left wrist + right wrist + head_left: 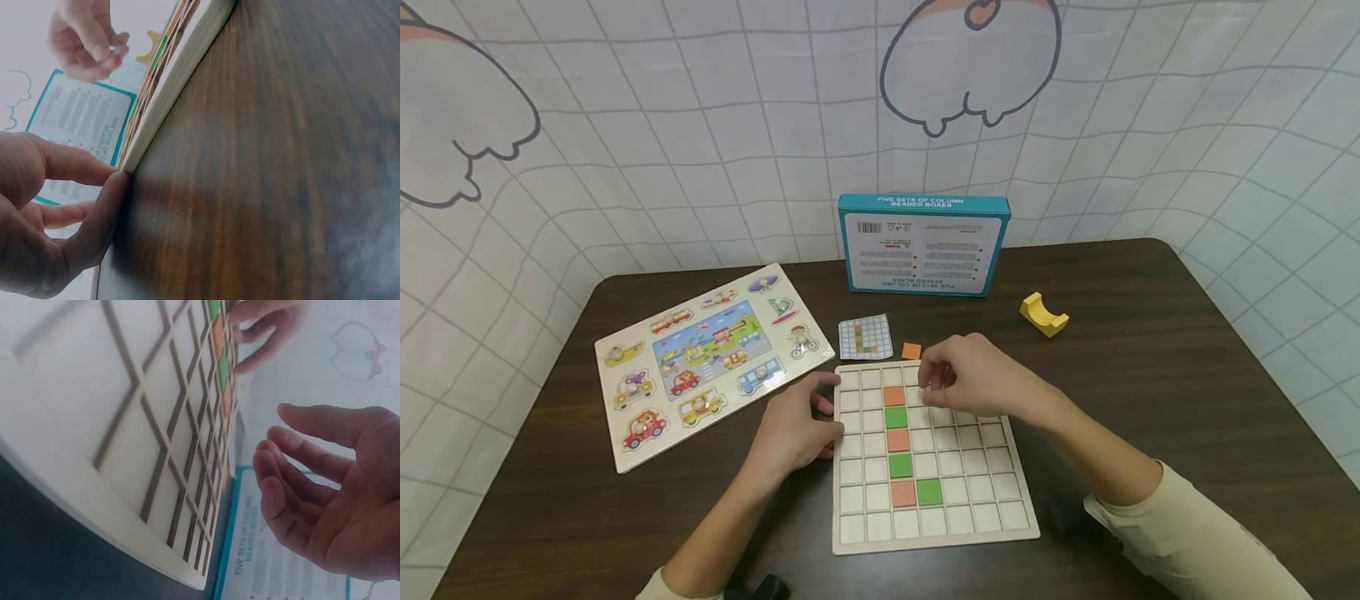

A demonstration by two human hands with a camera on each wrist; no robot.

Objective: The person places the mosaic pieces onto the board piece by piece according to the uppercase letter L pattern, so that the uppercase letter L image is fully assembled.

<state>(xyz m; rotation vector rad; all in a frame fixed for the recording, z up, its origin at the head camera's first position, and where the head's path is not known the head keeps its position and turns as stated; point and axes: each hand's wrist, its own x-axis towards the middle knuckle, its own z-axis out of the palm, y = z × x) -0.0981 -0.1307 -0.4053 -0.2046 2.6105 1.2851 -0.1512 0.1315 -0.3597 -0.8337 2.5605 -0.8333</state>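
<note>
A wooden grid board (977,517) lies on the dark table. Orange and green square tiles alternate down its third column, the topmost an orange tile (892,396); a green tile (929,492) sits beside the lowest. My left hand (793,425) touches the board's left edge with thumb and index finger. Above the board's upper part hovers my right hand (973,375), fingers loosely bent. In the right wrist view, nothing shows between its thumb and fingers. Just beyond the far edge lie a loose orange tile (912,351) and a small pattern card (865,337).
At the left lies a vehicle-picture puzzle board (805,321), its corner close to the grid board. A teal-edged box (925,246) stands upright at the back. A yellow curved block (1043,316) is on the right, and a gridded white curtain (760,150) hangs behind the table.
</note>
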